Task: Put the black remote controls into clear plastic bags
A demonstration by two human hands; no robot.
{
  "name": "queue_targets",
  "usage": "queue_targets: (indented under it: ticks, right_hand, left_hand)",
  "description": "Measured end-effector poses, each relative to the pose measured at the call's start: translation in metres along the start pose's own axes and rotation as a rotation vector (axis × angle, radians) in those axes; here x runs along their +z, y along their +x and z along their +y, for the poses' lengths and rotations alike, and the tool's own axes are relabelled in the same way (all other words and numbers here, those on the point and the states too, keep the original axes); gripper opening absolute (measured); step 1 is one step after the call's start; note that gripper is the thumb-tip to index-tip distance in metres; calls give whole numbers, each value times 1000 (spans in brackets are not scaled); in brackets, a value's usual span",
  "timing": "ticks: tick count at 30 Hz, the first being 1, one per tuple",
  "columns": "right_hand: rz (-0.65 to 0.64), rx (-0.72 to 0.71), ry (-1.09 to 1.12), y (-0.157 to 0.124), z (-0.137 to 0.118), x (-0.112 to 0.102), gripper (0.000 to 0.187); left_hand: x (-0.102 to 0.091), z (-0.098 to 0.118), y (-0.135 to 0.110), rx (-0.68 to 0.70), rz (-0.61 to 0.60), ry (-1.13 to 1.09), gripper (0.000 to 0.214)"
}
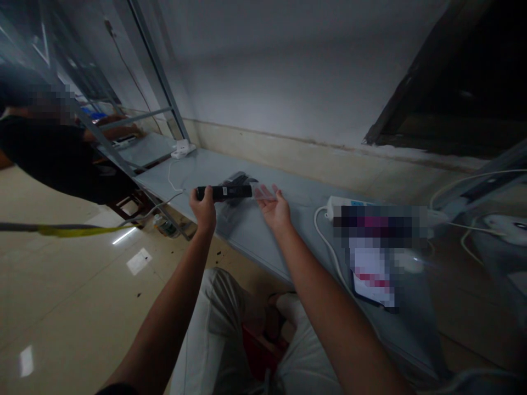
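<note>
- Here, our left hand (203, 209) clamps its fingers round a black cylinder (225, 192) over the grey table (296, 186).
- Our right hand (274, 209) is open with fingers apart, touching a clear sleeve (263, 191).
- A power strip (335, 204) lies to the right, and a person (49, 153) is at far left.

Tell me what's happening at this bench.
A seated person's left hand grips a black stick-shaped device, held level above the grey table. The right hand is open, palm up, at the device's far end, with its fingers beside a clear plastic piece. A white power strip lies to the right. Another person sits further along on the left.
</note>
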State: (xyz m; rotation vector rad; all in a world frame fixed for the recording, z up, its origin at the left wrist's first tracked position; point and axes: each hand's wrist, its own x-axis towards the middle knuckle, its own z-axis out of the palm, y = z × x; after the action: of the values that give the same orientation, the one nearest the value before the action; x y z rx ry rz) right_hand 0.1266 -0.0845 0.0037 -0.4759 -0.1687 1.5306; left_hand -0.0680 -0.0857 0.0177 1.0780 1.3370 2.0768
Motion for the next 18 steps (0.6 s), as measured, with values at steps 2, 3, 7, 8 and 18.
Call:
queue_targets:
  ticks: [2, 3, 7, 8, 18]
  right_hand:
    - [9, 3, -3, 0, 0, 0, 20]
    - [11, 6, -3, 0, 0, 0, 20]
    - [-1, 4, -26, 2, 1, -1, 19]
    - [-3, -1, -42, 3, 2, -1, 19]
    - [-57, -62, -162, -2, 4, 6, 27]
  left_hand:
    - [0, 0, 1, 7, 4, -7, 31]
    - [-1, 0, 2, 10, 4, -19, 31]
    - [-1, 2, 2, 3, -29, -71, 32]
    - [0, 3, 1, -6, -42, -83, 32]
    - [12, 5, -8, -121, -97, -117, 40]
